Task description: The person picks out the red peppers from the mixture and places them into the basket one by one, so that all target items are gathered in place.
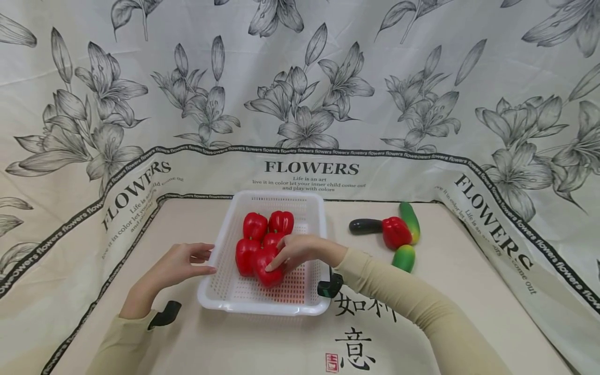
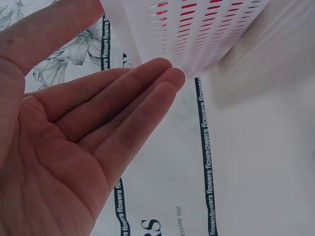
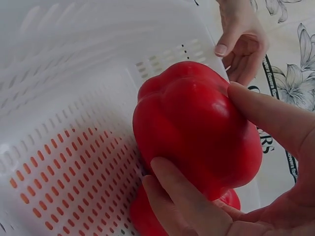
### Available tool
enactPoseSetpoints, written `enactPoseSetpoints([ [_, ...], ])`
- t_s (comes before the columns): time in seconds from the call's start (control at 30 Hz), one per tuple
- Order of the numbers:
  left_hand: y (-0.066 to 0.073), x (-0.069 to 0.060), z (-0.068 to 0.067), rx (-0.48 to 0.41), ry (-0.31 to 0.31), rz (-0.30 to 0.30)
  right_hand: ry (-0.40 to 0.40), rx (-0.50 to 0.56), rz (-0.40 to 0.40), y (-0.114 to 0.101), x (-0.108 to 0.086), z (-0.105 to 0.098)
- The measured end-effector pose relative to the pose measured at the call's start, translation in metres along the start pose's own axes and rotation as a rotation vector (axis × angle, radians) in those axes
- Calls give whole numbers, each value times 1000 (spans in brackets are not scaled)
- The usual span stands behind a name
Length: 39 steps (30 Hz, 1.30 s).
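Note:
A white plastic basket (image 1: 217,291) with slotted walls holds several red bell peppers (image 1: 255,226). My right hand (image 1: 300,250) reaches over the basket and grips the nearest red bell pepper (image 1: 266,268). In the right wrist view, thumb and fingers lie on opposite sides of this pepper (image 3: 197,128), and another pepper shows beneath it. At the basket's left wall, my left hand (image 1: 180,268) holds nothing. Its fingers (image 2: 123,113) stretch toward the outer side of the basket (image 2: 197,29) in the left wrist view; whether they touch it I cannot tell.
Right of the basket lie a dark eggplant-like item (image 1: 365,226), a red pepper-like item (image 1: 396,233), a green cucumber-like item (image 1: 409,219) and a green-yellow item (image 1: 404,258). Flower-printed cloth (image 1: 309,120) walls the back and sides. Black characters (image 1: 354,349) mark the table's front.

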<state>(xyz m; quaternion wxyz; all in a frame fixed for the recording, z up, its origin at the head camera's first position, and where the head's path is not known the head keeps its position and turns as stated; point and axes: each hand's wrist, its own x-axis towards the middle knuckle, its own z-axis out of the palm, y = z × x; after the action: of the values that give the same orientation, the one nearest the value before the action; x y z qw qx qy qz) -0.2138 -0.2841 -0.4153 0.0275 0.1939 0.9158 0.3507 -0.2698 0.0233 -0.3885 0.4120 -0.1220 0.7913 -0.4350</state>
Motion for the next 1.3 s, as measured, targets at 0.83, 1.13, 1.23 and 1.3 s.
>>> enactPoseSetpoints([
  [0.83,1,0,1,0,-1,7,-163,6,47,3,12,10],
  [1.13,2,0,1,4,0,-11,-194,-18,64,3,16,14],
  [1.23,3,0,1,3,-1,-15,-202,-11,56,3,18,16],
  [1.3,3,0,1,3,-2,-15,-202,-5,58,3,20,17],
])
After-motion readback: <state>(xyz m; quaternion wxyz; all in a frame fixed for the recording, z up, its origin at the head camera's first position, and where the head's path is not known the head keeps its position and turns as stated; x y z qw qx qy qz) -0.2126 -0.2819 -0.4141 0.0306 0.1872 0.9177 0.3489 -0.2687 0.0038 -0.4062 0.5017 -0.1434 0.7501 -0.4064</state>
